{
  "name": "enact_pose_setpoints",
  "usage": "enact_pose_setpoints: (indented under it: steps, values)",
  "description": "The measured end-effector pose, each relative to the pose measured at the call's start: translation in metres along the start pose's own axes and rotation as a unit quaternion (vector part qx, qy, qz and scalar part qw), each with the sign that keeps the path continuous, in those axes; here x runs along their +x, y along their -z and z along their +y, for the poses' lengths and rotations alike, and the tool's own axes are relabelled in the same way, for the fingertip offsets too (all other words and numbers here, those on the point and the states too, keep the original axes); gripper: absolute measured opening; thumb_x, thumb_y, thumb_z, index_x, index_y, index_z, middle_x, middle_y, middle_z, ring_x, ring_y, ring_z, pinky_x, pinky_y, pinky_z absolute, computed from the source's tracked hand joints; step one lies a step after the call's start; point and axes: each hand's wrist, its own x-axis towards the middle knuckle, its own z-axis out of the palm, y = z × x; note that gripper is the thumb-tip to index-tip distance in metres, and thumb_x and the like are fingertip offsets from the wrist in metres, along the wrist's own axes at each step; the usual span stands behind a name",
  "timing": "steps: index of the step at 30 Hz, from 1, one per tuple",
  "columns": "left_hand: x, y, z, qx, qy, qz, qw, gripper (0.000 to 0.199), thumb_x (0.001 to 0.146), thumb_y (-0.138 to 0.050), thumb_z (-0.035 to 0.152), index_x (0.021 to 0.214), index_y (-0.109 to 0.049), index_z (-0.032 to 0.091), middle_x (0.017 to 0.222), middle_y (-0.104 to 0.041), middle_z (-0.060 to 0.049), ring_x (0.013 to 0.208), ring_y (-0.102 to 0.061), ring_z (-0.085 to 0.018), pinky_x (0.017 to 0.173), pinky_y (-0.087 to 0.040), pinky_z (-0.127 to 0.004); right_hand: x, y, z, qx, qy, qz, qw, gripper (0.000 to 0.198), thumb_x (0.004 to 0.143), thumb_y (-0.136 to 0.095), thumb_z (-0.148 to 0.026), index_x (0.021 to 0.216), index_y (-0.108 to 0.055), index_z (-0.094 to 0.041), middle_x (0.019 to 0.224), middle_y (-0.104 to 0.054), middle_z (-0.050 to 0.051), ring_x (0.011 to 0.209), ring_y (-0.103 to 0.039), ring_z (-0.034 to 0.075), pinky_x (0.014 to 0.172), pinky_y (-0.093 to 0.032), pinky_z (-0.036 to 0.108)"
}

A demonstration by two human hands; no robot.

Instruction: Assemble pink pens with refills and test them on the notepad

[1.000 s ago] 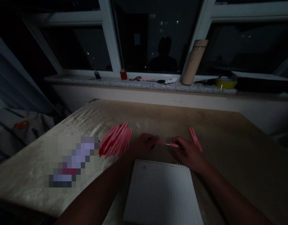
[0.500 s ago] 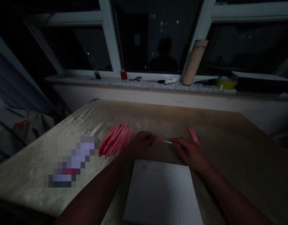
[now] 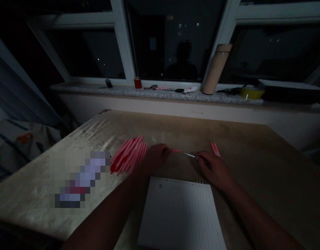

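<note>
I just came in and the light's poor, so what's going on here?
A person's left hand holds a pink pen part and the right hand a slim white piece, with a gap between their ends. A lined notepad lies on the table nearer the person. A pile of pink pens lies left of the left hand; more pens lie just beyond the right.

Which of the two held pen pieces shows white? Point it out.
The slim white piece in the right hand; the pink piece in the left hand shows no white.
</note>
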Motion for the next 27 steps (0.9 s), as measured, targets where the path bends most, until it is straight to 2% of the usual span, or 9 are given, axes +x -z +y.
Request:
enact_pose_setpoints:
  steps: [5,10,17,22,27]
  values:
    - [0.001,-0.012,0.007,0.087,-0.053,-0.018,0.995,0.027,0.086,-0.048,0.038,0.085,-0.063,0.016,0.089,-0.061,-0.006,0.088,-0.053,-0.019,0.079,-0.036,-0.033,0.0,-0.003,0.001,-0.005,0.009,0.008,1.0,0.018,0.088,-0.043,-0.03,0.087,-0.059,-0.022,0.082,-0.067,0.002,0.076,-0.063,0.018,0.092,-0.037,0.042]
    - [0.0,-0.016,0.005,0.12,-0.062,-0.018,0.991,0.033,0.087,-0.045,0.043,0.086,-0.063,0.016,0.092,-0.058,-0.007,0.092,-0.051,-0.02,0.08,-0.036,-0.034,0.001,-0.004,0.0,-0.003,0.012,-0.002,1.0,0.019,0.088,-0.042,-0.029,0.088,-0.06,-0.022,0.084,-0.067,0.005,0.078,-0.063,0.02,0.078,-0.045,0.037]
    - [-0.003,-0.015,0.003,0.106,-0.069,-0.012,0.992,0.028,0.087,-0.047,0.04,0.091,-0.061,0.017,0.096,-0.057,-0.006,0.095,-0.05,-0.02,0.082,-0.037,-0.034,0.001,-0.002,-0.005,0.005,0.015,-0.014,1.0,0.021,0.088,-0.041,-0.028,0.085,-0.06,-0.022,0.082,-0.066,0.004,0.077,-0.062,0.019,0.071,-0.046,0.033]
    - [-0.004,-0.01,0.009,0.056,-0.101,0.011,0.993,0.034,0.084,-0.05,0.046,0.1,-0.059,0.017,0.102,-0.057,-0.008,0.099,-0.049,-0.02,0.087,-0.037,-0.035,0.0,-0.003,-0.006,-0.005,0.021,-0.033,0.999,0.021,0.088,-0.04,-0.028,0.087,-0.06,-0.022,0.082,-0.065,0.004,0.077,-0.061,0.019,0.071,-0.046,0.033]
    - [-0.004,-0.008,0.016,0.043,-0.149,-0.02,0.988,0.028,0.087,-0.047,0.04,0.091,-0.064,0.018,0.094,-0.057,-0.005,0.093,-0.05,-0.017,0.084,-0.037,-0.031,0.001,-0.006,-0.008,-0.005,0.027,-0.059,0.998,0.021,0.088,-0.041,-0.027,0.086,-0.061,-0.02,0.082,-0.065,0.005,0.078,-0.06,0.019,0.07,-0.045,0.031]
